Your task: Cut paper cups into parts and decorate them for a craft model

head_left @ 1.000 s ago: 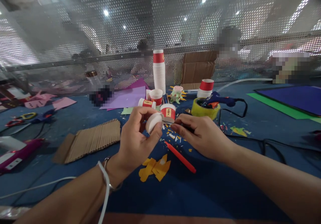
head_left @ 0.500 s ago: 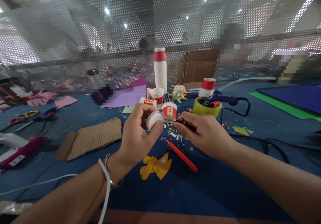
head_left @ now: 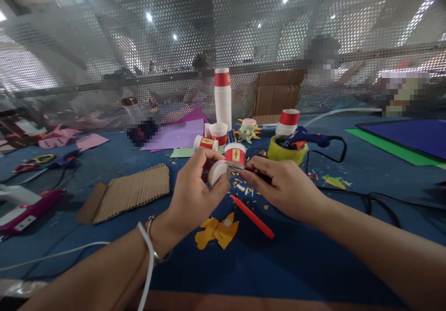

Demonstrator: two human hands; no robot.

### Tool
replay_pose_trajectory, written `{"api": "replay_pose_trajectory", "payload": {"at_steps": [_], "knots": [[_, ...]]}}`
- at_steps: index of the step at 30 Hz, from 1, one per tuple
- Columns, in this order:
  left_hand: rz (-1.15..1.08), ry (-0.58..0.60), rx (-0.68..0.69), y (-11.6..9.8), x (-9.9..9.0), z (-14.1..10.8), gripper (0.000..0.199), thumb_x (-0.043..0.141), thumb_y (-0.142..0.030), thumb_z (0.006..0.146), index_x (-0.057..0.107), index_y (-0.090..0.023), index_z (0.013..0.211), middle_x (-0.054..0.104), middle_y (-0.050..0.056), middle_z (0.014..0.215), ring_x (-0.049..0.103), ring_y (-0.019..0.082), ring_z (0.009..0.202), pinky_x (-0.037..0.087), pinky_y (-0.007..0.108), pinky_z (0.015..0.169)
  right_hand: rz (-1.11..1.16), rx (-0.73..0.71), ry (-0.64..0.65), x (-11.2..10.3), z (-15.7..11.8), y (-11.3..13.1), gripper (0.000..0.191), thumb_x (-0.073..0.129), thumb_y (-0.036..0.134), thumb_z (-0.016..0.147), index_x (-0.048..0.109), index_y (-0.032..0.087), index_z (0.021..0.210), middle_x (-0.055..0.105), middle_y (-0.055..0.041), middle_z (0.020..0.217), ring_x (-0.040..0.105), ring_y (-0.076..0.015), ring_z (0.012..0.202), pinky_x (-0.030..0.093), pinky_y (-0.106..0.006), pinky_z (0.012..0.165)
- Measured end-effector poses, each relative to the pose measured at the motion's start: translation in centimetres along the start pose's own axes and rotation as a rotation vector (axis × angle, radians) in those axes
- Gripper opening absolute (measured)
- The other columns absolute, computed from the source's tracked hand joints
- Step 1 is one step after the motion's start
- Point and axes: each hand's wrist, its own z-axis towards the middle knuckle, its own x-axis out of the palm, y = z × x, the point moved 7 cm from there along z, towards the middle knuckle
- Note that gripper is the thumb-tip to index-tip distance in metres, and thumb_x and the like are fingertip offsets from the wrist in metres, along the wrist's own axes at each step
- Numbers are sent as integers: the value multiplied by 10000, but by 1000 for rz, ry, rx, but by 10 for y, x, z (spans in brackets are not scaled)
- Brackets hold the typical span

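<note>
Between its thumb and fingers my left hand (head_left: 195, 192) pinches a small round white paper piece (head_left: 219, 171), which looks like a cup bottom. My right hand (head_left: 284, 185) is closed around a dark-handled tool, likely scissors; its thin metal tip (head_left: 235, 166) meets the white piece's right edge. Just behind the tip stands a red and white paper cup (head_left: 235, 154). A red pen (head_left: 254, 217) lies below my hands, beside yellow paper cutouts (head_left: 218, 230). Small paper scraps (head_left: 244, 189) are scattered under the tool.
A tall cup stack (head_left: 223, 102) stands at the back, near more cups (head_left: 288, 121). A blue glue gun (head_left: 310, 137) rests on a yellow tape roll (head_left: 287, 151). Corrugated cardboard (head_left: 134, 190) lies left, and black cables (head_left: 369, 198) cross the right side.
The white piece in my left hand has shifted slightly right and down and turned, so its edge now meets the tool tip. My right hand has barely moved.
</note>
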Motion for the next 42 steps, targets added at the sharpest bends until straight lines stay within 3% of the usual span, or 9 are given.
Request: {"api": "replay_pose_trajectory", "payload": {"at_steps": [22, 31, 37, 42], "knots": [[161, 42, 63, -8, 0, 2, 140, 640, -179, 817, 554, -210, 924, 613, 6, 819, 569, 139, 673, 478, 274, 578, -134, 20, 41, 2, 0, 1, 304, 477, 406, 974, 648, 208, 820, 634, -13, 645, 532, -145, 545, 297, -284, 543], [16, 149, -96, 19, 4, 4, 190, 675, -321, 895, 669, -219, 1056, 699, 34, 846, 638, 156, 708, 526, 268, 580, -124, 52, 70, 1, 5, -5, 349, 465, 441, 979, 511, 213, 719, 517, 18, 597, 446, -133, 533, 262, -294, 551], [-178, 154, -242, 31, 8, 9, 137, 700, -245, 838, 663, -200, 962, 715, 27, 826, 654, 141, 665, 559, 245, 535, 65, 111, 74, 1, 7, -13, 418, 547, 576, 926, 534, 206, 731, 522, 20, 637, 457, -133, 585, 307, -281, 535], [-275, 221, -294, 31, 20, 3, 175, 715, -261, 831, 672, -193, 987, 725, 33, 819, 655, 147, 659, 561, 266, 569, 230, 96, 75, 8, 7, -16, 264, 624, 425, 907, 600, 187, 795, 594, 10, 717, 485, -130, 642, 358, -273, 572]]}}
